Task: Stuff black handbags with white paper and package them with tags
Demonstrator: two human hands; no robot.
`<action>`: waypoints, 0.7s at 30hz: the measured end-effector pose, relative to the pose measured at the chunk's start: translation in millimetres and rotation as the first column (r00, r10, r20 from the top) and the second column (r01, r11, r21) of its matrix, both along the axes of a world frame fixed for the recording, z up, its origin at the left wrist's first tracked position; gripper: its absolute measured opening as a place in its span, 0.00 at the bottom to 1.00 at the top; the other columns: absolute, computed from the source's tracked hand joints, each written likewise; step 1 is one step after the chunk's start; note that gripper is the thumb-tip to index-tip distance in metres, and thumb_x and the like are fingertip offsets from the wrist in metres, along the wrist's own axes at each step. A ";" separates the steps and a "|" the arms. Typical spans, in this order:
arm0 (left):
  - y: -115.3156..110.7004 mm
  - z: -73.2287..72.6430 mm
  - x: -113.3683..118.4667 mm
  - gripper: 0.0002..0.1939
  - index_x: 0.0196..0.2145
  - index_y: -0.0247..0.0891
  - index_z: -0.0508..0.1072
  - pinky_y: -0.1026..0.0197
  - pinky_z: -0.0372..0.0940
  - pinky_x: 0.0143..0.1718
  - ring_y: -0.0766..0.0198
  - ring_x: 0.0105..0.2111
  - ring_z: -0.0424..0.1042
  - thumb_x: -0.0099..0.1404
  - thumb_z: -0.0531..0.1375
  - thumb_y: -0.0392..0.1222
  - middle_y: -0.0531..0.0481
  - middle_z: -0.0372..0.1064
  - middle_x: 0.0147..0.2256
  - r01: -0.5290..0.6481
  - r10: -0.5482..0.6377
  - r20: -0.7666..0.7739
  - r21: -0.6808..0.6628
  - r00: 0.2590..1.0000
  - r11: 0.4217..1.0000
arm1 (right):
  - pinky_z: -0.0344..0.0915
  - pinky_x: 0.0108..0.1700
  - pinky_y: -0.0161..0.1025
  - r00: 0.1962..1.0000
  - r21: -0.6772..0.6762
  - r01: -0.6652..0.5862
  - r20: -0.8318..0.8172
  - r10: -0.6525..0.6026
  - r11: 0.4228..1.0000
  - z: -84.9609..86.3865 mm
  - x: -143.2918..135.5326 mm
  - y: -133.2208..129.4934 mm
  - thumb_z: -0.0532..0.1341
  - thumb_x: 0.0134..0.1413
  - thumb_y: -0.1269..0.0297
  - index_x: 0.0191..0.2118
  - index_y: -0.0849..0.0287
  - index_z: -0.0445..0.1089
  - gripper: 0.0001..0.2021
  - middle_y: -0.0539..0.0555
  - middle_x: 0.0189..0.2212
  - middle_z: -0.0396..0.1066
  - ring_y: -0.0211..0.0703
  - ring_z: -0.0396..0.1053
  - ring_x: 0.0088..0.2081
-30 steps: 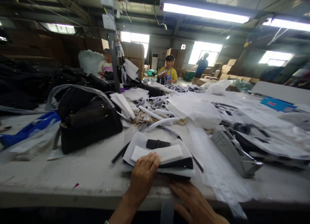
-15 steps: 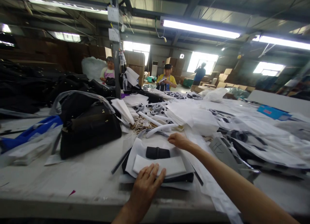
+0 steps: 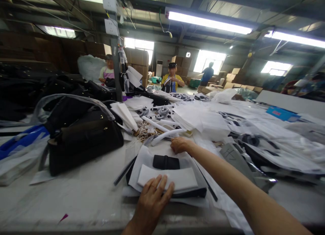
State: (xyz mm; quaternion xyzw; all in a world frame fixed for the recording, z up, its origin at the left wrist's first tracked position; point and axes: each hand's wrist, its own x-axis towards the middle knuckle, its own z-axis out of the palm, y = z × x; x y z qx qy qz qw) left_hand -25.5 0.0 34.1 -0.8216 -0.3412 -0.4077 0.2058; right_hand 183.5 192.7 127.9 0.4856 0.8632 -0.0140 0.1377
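Touching sheet's (image 3: 145,157) far edge, perhaps: right hand (image 3: 180,145).

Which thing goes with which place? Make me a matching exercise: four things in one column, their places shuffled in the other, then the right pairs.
Things
1. purple scrap
2. left hand
3. clock
4. right hand

Places
A. high in the background
B. just beyond the black tab, fingers curled
C. near the front edge of the table
D. resting on the white pad, fingers spread

Pairs: 1-C, 2-D, 3-A, 4-B
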 end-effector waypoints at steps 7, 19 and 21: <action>-0.3 1.5 1.1 0.19 0.56 0.49 0.71 0.55 0.58 0.58 0.59 0.56 0.67 0.75 0.47 0.39 0.49 0.72 0.54 0.008 -0.009 0.010 0.016 1.000 1.000 | 0.68 0.43 0.40 0.997 -0.033 0.050 -0.063 -0.052 0.998 23.4 19.2 -15.0 0.65 0.47 0.70 0.45 0.56 0.75 0.16 0.55 0.42 0.76 0.48 0.73 0.43; -0.5 -2.5 1.1 0.19 0.56 0.49 0.71 0.56 0.59 0.57 0.60 0.55 0.68 0.75 0.47 0.39 0.49 0.73 0.52 -0.036 0.036 -0.007 0.062 0.999 0.997 | 0.70 0.44 0.43 0.998 -0.083 0.052 -0.015 -0.053 0.995 12.3 -23.7 -2.9 0.71 0.50 0.64 0.37 0.63 0.74 0.10 0.52 0.35 0.74 0.44 0.74 0.39; 0.4 -6.1 1.3 0.19 0.56 0.50 0.71 0.56 0.59 0.57 0.60 0.55 0.68 0.75 0.47 0.40 0.49 0.73 0.52 -0.043 0.044 -0.009 0.078 0.999 0.996 | 0.72 0.42 0.43 0.997 -0.057 0.060 -0.035 -0.062 0.997 12.6 -27.1 -7.4 0.64 0.61 0.60 0.41 0.63 0.72 0.10 0.52 0.38 0.73 0.42 0.73 0.38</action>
